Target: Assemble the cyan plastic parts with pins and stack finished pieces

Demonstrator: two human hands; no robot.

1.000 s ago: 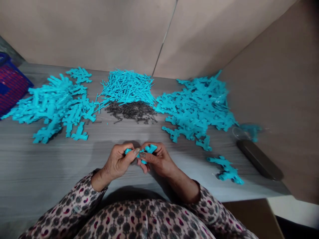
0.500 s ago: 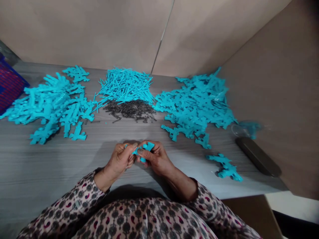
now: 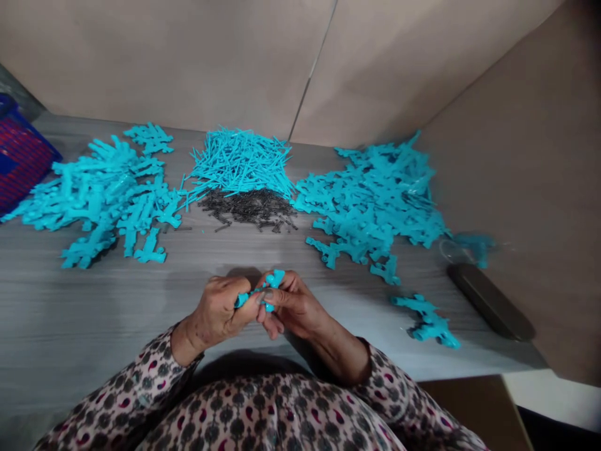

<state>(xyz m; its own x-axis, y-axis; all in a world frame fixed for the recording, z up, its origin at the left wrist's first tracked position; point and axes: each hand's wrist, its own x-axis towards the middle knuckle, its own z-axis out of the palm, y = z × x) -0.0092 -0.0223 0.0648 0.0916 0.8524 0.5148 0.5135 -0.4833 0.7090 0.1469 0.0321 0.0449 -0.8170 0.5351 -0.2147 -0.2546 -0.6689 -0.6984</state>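
Nearest the camera are the patterned sleeves [image 3: 141,388] of the person. Both hands meet above the front of the grey bench [image 3: 94,313], straight in front of the heap of dark pins [image 3: 248,210] and well apart from it. The left hand [image 3: 218,310] is curled almost closed, its thumb and fingers [image 3: 248,305] pinching the near end of a small turquoise piece [image 3: 275,279]. The right hand [image 3: 293,307] is likewise closed on the piece from the other side, its fingers [image 3: 278,294] wrapped over the middle, so that only the two ends of the piece show between the hands.

To the right of the pins and nearer the camera lie a small cluster of turquoise parts [image 3: 427,319] and a dark oblong case [image 3: 491,300]. A broad right heap of turquoise parts [image 3: 375,200] lies just right of the pins, and a left heap of turquoise parts [image 3: 103,194] lies to their left. Thin turquoise sticks [image 3: 239,163] are piled directly behind the pins, touching them. Far left of the pins sits a blue and red basket [image 3: 21,156]. Cardboard walls [image 3: 188,56] rise behind.
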